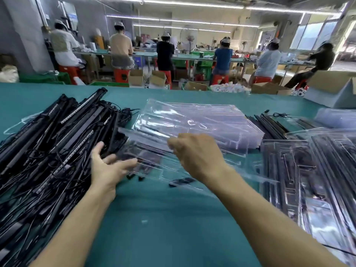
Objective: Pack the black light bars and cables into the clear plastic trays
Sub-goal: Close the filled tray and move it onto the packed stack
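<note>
Right hand (194, 155) grips a tray (152, 151), fingers curled over its far edge, with the tray tilted above the table (154, 228). Left hand (107, 166) is open with fingers straight at the tray's left end; contact is unclear. Bars (57, 132) are piled left of the left hand. Tray stack (202, 120) sits beyond the right hand.

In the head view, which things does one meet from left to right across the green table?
Heap of black light bars and cables → left hand → right hand gripping a clear plastic tray → filled clear plastic trays.
</note>
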A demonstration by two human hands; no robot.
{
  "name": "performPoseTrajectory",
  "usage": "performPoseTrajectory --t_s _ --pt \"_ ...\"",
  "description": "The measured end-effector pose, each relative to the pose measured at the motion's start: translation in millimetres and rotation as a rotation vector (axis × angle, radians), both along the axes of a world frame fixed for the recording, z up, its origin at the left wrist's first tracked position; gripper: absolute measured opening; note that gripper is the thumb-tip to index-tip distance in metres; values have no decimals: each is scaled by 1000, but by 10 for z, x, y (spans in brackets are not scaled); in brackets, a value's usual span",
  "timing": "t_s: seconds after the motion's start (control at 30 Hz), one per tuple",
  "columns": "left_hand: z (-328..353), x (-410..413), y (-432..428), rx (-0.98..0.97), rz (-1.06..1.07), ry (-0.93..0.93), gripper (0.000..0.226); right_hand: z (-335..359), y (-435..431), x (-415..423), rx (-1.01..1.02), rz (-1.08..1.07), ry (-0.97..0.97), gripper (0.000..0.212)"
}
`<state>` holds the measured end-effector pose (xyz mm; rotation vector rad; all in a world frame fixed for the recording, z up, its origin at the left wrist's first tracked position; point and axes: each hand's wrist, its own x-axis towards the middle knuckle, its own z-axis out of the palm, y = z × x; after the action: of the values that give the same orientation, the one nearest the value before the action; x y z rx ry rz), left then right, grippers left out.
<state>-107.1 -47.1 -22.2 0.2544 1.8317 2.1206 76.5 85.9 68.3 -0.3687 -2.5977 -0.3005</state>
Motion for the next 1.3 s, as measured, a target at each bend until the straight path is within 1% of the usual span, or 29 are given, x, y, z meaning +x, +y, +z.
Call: performPoseTrajectory --t_s 0.03,0.1,0.17,0.2,0.23,0.27,0.3,0.33,0.4,0.43,0.47,0.5,0.57,0.63,0.7,0.77,0.83,0.87,0.93,1.0,1.03,1.1,1.17,1.23,1.3 --pt "82 -45 -40 -88 48 111 108 -62 -1 44 26 12 3 20" --pt "270 -118 -68 -252 100 317 88 -167 3 147 49 31 83 26" --pt "431 -177 0 -392 52 457 69 -280 38 231 55 63 212 30" --pt "507 -177 58 -432 -18 486 59 -325 57 266 74 90 269 30" --pt "578 -177 117 -424 -92 480 44 -358 71 303 93 124 314 30" --pt "640 -174 180 -342 -156 422 28 -381 82 337 109 163 349 30" --pt "685 -173 239 -229 -195 327 22 -394 97 370 121 201 374 30" --pt "707 -188 289 -146 -208 261 26 -401 115 401 121 231 386 31" --pt "717 -224 372 -103 -197 229 49 -395 159 462 88 273 395 32" --pt "705 -241 395 -86 -204 227 56 -384 181 491 72 284 398 33" --pt "684 -236 408 -55 -239 223 53 -372 202 525 66 291 399 33" --pt "649 -241 414 -34 -277 217 44 -365 224 562 65 298 405 32" --pt "535 -216 393 -48 -319 229 30 -348 278 647 50 312 447 28" --pt "351 -217 365 -91 -278 180 21 -299 341 724 19 314 508 23" --pt "170 -242 335 -123 -214 84 10 -215 389 764 12 323 559 20" --pt "60 -272 321 -129 -155 33 10 -152 403 782 28 341 557 18" --pt "8 -308 312 -145 -114 43 14 -118 429 831 27 351 565 17" --pt "-13 -332 294 -157 -93 48 16 -101 461 881 3 341 602 16" --pt "-50 -382 239 -164 -39 39 18 -52 576 1024 -58 285 735 12" --pt "-50 -424 185 -135 -2 31 18 15 703 1163 -27 209 837 8" --pt "-30 -436 179 -123 -2 30 17 23 755 1211 -1 191 835 8" --pt "30 -407 188 -95 -27 14 16 -46 760 1235 21 186 767 13" --pt "100 -347 227 -45 -46 1 15 -126 671 1197 90 204 715 17" --pt "190 -290 269 20 -20 -5 16 -177 531 1137 195 241 667 21" --pt "299 -263 305 71 34 -7 16 -200 393 1069 239 305 572 23"
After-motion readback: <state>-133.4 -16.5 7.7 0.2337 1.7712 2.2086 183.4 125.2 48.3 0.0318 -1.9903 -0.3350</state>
